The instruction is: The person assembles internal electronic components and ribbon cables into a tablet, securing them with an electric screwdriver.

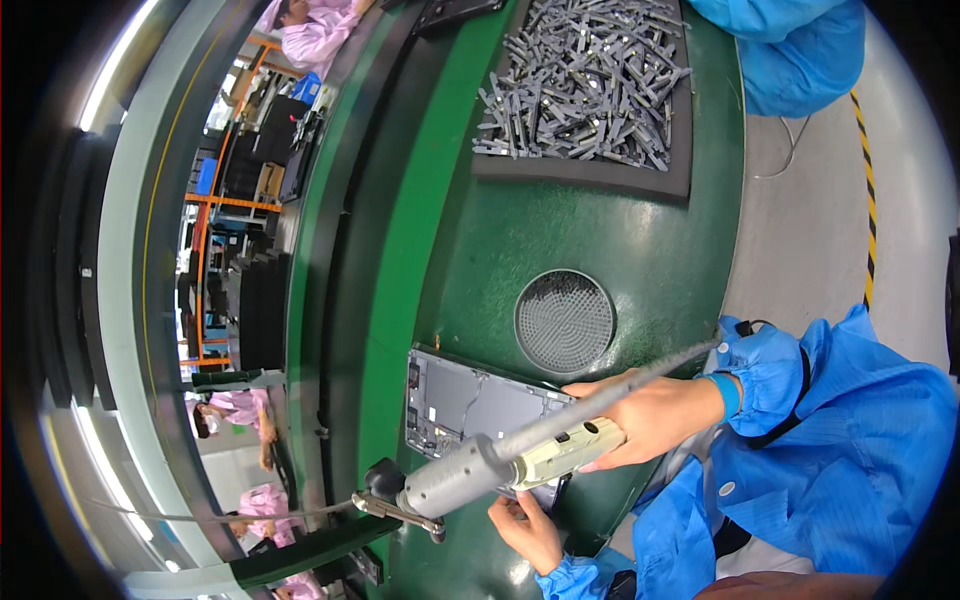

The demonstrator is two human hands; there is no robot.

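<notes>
My right hand [655, 415] is closed around a power screwdriver [500, 465] with a grey and cream body, held low across the green workbench [620, 230]. A thin grey line runs from the tool past my wrist. Under the tool lies a flat grey device frame [460, 400] with its inside facing up. My left hand [525, 530] pinches the near edge of that frame; the tool body hides the contact. Both sleeves are blue.
A round perforated disc [563, 322] is set into the bench just beyond the frame. Farther off, a dark tray [585, 172] holds several grey metal strips. A person in blue [790, 50] stands at the far right. People in pink [240, 410] work at the left.
</notes>
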